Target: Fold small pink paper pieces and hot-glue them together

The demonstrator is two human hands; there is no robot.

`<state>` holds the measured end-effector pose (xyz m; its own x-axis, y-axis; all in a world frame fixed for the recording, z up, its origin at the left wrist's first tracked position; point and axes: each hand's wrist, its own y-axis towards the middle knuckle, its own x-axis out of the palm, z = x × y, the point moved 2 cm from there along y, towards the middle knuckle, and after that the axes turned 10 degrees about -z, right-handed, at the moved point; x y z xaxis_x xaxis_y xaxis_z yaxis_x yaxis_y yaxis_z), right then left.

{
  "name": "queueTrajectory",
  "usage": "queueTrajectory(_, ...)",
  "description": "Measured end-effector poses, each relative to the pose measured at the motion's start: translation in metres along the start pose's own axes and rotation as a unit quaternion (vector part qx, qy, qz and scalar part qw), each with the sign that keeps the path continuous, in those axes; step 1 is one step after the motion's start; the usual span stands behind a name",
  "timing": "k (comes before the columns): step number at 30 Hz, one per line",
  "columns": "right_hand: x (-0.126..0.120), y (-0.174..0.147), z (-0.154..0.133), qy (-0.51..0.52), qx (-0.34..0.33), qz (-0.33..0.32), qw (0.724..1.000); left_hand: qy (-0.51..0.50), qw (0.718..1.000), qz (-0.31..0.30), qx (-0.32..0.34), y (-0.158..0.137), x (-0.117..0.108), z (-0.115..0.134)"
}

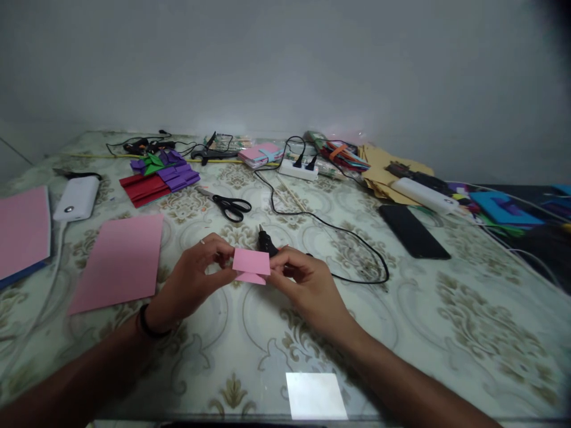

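A small folded piece of pink paper (251, 261) is held up above the table between both hands. My left hand (200, 267) pinches its left edge between thumb and fingers. At the right edge, my right hand (303, 279) grips the same piece. A lower flap of the paper shows beneath the top panel. Just behind it lies a black glue gun (266, 242) with its metal tip pointing away, partly hidden by my right hand. Black-handled scissors (227, 205) rest farther back. To the left, a larger pink sheet (120, 264) lies flat on the table.
A white power bank (78, 198) with a cable and a pink-covered stack (22, 232) are at left. Folded red paper (145, 189) and purple paper (178, 175) lie behind. A power strip (298, 170), black cord (330, 224) and black phone (414, 232) occupy the right. A white square (316, 395) is in front.
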<state>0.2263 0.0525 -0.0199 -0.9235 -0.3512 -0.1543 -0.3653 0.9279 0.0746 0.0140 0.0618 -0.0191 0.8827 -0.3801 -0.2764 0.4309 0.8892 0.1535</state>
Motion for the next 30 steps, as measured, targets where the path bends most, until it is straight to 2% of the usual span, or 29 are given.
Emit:
queueTrajectory(8,0.001,-0.002,0.0,-0.038,-0.018,-0.011,0.999,-0.007,1.0,0.0,0.012,-0.001,-0.001,-0.006)
queueTrajectory(13,-0.003,0.002,0.003,-0.049,-0.024,0.006,0.998,-0.029,0.999,0.043,-0.007,0.003,-0.008,-0.003)
queueTrajectory(16,-0.005,0.002,0.003,-0.07,-0.035,0.016,0.997,-0.031,0.993,0.11,-0.018,0.009,-0.022,-0.006)
queueTrajectory(19,-0.003,0.001,0.003,-0.084,-0.045,-0.002,0.995,-0.033,0.982,0.177,-0.048,0.017,-0.035,-0.013)
queueTrajectory(25,0.002,0.003,0.002,-0.101,-0.063,-0.048,0.992,-0.005,0.975,0.186,-0.119,0.039,-0.057,-0.032)
queueTrajectory(30,0.006,0.002,0.001,-0.119,-0.086,-0.075,0.986,0.044,0.956,0.223,-0.186,0.058,-0.11,-0.053)
